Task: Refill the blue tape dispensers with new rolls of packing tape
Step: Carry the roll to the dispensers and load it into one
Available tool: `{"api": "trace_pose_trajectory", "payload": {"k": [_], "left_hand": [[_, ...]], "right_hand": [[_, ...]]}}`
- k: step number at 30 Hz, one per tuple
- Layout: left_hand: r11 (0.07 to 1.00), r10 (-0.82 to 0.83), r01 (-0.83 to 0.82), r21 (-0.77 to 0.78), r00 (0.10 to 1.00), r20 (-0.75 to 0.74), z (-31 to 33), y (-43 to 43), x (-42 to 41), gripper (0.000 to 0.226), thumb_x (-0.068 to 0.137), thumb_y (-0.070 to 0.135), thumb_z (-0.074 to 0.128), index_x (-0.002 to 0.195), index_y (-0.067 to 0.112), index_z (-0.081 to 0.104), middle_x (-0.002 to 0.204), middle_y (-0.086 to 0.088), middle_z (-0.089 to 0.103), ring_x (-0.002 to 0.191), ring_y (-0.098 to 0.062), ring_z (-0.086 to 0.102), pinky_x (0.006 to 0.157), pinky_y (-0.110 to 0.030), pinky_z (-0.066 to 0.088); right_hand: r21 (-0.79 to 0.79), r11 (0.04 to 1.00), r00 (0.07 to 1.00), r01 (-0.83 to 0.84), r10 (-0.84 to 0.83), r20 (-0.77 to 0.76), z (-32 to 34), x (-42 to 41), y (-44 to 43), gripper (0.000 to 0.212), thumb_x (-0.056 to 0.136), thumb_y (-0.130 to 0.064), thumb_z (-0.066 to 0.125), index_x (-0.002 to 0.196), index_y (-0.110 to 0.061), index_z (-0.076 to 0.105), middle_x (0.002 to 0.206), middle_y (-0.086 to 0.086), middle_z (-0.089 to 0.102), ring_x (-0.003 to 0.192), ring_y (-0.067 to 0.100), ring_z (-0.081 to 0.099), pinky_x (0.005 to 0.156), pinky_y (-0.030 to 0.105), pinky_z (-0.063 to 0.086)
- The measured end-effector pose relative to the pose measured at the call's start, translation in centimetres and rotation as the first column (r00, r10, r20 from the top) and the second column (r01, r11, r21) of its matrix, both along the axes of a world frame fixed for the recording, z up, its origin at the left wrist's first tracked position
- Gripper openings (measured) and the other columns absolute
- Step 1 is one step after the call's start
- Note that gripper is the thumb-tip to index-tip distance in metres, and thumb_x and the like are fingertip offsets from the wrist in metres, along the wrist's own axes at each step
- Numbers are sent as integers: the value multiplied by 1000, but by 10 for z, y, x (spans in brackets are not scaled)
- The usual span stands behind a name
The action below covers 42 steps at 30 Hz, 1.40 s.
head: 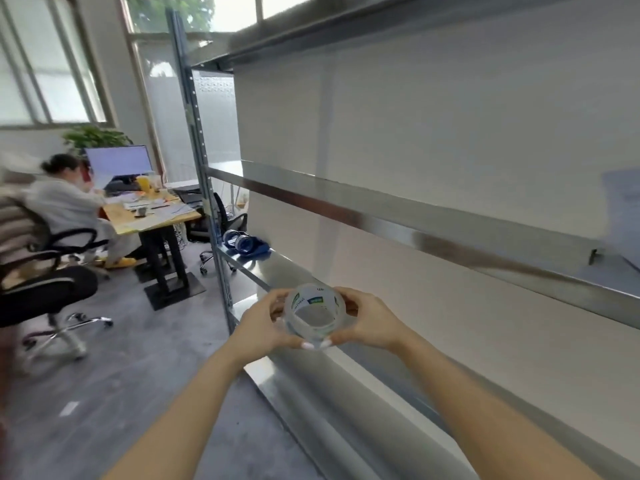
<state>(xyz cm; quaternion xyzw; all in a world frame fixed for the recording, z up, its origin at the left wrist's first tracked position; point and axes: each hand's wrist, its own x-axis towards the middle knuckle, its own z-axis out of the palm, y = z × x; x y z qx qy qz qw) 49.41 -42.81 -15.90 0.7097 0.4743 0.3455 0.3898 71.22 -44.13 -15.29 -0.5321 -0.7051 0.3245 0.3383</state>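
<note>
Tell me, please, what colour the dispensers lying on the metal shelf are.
The dispensers are blue, shown best in the head view.

A metal shelf (277,261) carries blue tape dispensers (244,243) lying together near its far left end.

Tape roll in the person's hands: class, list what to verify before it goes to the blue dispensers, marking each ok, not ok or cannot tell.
1. Grip on tape roll by left hand and right hand: ok.
2. Sight of blue dispensers on the shelf: ok.
3. Blue dispensers within arm's reach: probably not ok, they lie farther along.
4. Loose tape end located: cannot tell.
5. Blue dispensers emptied of old rolls: cannot tell, blurred.
</note>
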Motion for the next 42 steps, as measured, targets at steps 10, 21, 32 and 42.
{"api": "trace_pose_trajectory", "payload": {"k": [10, 21, 32, 42], "left_hand": [[982, 177, -176, -75, 984, 7, 2, 66, -98, 83, 48, 13, 91, 119, 30, 53, 111, 8, 69, 106, -4, 62, 72, -3, 45], [954, 290, -285, -93, 956, 45, 12, 136, -192, 77, 55, 6, 87, 119, 30, 51, 108, 13, 66, 106, -1, 58, 76, -9, 42], [961, 268, -267, -64, 963, 0, 24, 233, -293, 84, 54, 9, 86, 127, 30, 50, 117, 7, 63, 115, -15, 56, 104, -37, 43], [965, 252, -253, -71, 967, -18, 19, 346, -333, 80, 58, 7, 85, 127, 29, 50, 107, 10, 63, 103, -8, 60, 72, -11, 45]], "right_hand": [[-20, 977, 977, -213, 212, -25, 3, -94, 105, 68, 53, -12, 89, 110, -39, 62, 104, -18, 69, 96, -4, 64, 87, 17, 50], [1, 944, 944, -330, 330, -5, 1, -204, 217, 72, 54, -21, 89, 119, -33, 61, 107, -14, 69, 96, 2, 63, 80, 20, 47], [-21, 944, 943, -329, 327, -64, 5, -300, 304, 74, 56, -18, 88, 122, -33, 58, 106, -13, 68, 100, 4, 62, 81, 20, 50], [-22, 951, 946, -309, 305, -105, -6, -343, 419, 82, 50, -22, 88, 125, -27, 57, 108, -12, 68, 103, 9, 63, 93, 35, 52]]}}
